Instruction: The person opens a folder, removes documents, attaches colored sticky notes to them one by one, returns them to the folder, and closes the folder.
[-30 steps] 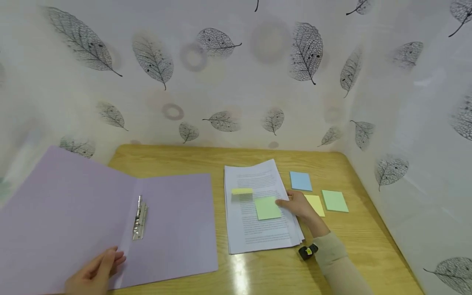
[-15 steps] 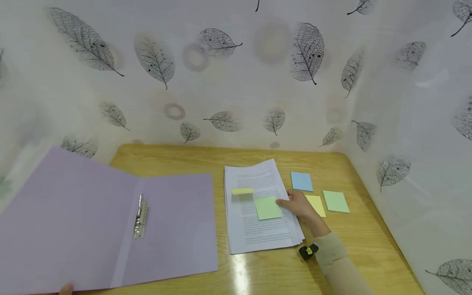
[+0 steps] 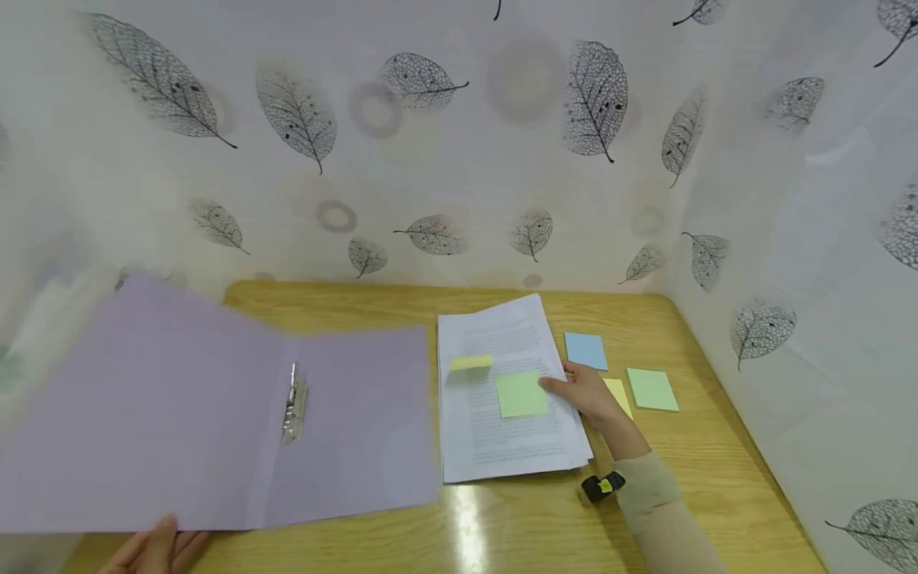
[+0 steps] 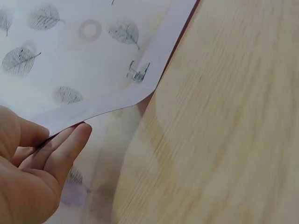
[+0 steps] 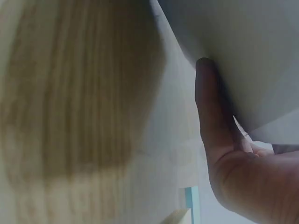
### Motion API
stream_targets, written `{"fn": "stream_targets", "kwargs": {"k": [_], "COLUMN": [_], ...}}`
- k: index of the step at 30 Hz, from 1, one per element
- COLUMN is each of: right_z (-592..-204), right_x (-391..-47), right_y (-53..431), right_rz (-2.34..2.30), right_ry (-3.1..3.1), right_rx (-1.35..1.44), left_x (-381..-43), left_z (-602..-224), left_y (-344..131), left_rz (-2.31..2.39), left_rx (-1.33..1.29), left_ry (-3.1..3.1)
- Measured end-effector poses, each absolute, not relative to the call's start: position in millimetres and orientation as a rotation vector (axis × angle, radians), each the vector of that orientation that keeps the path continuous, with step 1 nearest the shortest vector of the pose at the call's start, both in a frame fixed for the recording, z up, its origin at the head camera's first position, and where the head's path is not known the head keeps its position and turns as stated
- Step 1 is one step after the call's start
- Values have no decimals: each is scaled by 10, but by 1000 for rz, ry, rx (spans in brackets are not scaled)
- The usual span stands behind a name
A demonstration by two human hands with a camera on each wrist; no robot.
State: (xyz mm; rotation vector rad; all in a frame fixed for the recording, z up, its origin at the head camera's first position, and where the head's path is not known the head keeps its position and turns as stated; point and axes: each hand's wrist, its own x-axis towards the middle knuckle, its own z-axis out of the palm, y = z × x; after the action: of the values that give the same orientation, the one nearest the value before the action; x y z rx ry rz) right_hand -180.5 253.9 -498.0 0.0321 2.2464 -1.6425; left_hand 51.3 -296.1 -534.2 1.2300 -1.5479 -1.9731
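An open purple folder [image 3: 366, 430] with a metal clip [image 3: 294, 406] along its spine fills the left of the head view. My left hand [image 3: 161, 550] pinches the bottom edge of its left cover, thumb on the inside and fingers behind; the left wrist view shows this left hand [image 4: 42, 163] at the cover's edge. My right hand [image 3: 591, 399] grips the right edge of a stack of printed paper [image 3: 495, 446], thumb on top. On the top sheet are a green sticky note [image 3: 523, 395] and a yellow sticky note [image 3: 470, 363] whose lower part lifts off the page.
Right of the paper lie a blue sticky pad [image 3: 585, 351], a green sticky pad [image 3: 653, 390] and a yellow sticky pad [image 3: 618, 395], partly hidden by the right hand. Leaf-printed white curtains [image 3: 459, 159] border the wooden table [image 3: 531, 526] at the back and sides.
My left hand has moved from near the spine to the cover's bottom edge. The folder has shifted right and away from me. The paper has shifted slightly away in my right hand.
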Motion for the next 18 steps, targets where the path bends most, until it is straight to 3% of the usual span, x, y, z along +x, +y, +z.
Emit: {"fn": "stream_targets", "kwargs": {"k": [6, 18], "right_z": [-4910, -4833], "right_x": [-1842, -1882], "right_y": [2641, 2757], "right_rz": [-1713, -1775], "right_ry": [2223, 2166], "right_rx": [66, 141], "left_x": [310, 95], "left_z": [-5153, -5111], "left_y": [-2734, -2376], "left_rz": [-1914, -1991], "left_rx": [1297, 964], "left_ry": [-1699, -1621]}}
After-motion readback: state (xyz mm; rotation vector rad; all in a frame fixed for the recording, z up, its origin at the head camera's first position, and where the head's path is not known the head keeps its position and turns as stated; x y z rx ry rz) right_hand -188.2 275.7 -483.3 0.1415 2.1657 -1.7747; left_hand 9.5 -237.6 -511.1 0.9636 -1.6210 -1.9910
